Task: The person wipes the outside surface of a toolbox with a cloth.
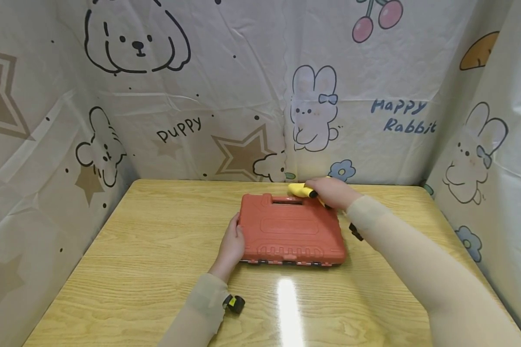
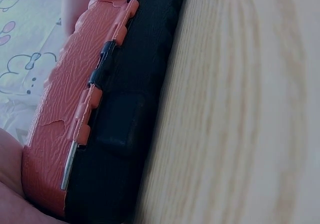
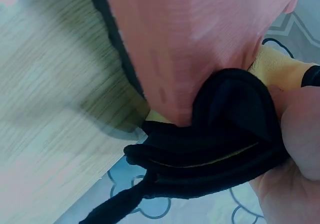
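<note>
A red plastic case (image 1: 288, 226) with a black lower half lies closed on the wooden table, its handle at the far side. My left hand (image 1: 232, 243) rests against the left side of the case, its fingers straight along that side and the thumb at the lid's edge. At the far right corner my right hand (image 1: 332, 192) grips a yellow cloth (image 1: 299, 190) with thick black edging. In the right wrist view the black edging (image 3: 215, 159) hangs in folds over the case's corner, and a black strap trails off it.
The light wooden table (image 1: 156, 270) spreads around the case. White cloth walls (image 1: 226, 86) with cartoon drawings stand at its back and sides. A small black device (image 1: 234, 303) sits on the left wrist, another (image 1: 356, 232) on the right.
</note>
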A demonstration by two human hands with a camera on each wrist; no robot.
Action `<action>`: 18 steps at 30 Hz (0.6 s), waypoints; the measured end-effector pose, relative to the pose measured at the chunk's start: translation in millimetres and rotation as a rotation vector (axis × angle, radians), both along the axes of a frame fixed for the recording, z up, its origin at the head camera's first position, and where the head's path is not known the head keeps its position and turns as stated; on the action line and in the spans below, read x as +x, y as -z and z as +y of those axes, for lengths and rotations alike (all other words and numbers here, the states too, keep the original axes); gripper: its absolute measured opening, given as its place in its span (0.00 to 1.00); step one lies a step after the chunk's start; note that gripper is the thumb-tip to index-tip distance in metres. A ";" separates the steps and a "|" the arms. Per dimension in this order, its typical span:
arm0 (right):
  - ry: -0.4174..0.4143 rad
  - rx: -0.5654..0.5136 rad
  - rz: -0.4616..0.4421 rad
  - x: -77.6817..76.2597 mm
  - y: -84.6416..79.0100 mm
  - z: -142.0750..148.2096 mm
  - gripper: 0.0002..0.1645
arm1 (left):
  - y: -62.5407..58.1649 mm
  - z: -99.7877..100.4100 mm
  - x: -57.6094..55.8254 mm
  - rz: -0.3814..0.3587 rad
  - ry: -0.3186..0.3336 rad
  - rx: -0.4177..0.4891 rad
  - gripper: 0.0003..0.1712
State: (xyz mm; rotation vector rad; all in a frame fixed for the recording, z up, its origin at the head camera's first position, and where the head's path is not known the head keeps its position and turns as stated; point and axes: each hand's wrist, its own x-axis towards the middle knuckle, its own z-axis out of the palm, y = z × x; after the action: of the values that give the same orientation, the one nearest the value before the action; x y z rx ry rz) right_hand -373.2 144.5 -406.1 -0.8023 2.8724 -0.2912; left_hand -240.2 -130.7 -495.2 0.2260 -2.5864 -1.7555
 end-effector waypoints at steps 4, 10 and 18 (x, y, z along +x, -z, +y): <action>-0.078 0.024 0.058 1.7 0.9 10.2 0.11 | -0.5 0.0 -0.2 0.005 -0.001 -0.004 0.29; -0.084 0.015 0.066 -0.8 8.7 24.4 0.08 | -2.1 0.4 0.2 0.006 -0.001 -0.004 0.29; -0.094 0.033 0.099 1.3 10.4 37.3 0.14 | -1.9 0.2 0.2 -0.008 -0.005 0.000 0.30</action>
State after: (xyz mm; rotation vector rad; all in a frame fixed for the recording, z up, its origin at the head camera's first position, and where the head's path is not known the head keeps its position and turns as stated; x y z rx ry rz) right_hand -372.0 181.8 -416.4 -0.9677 2.9108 -0.1974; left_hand -240.0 -130.5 -493.3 0.2396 -2.5888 -1.7560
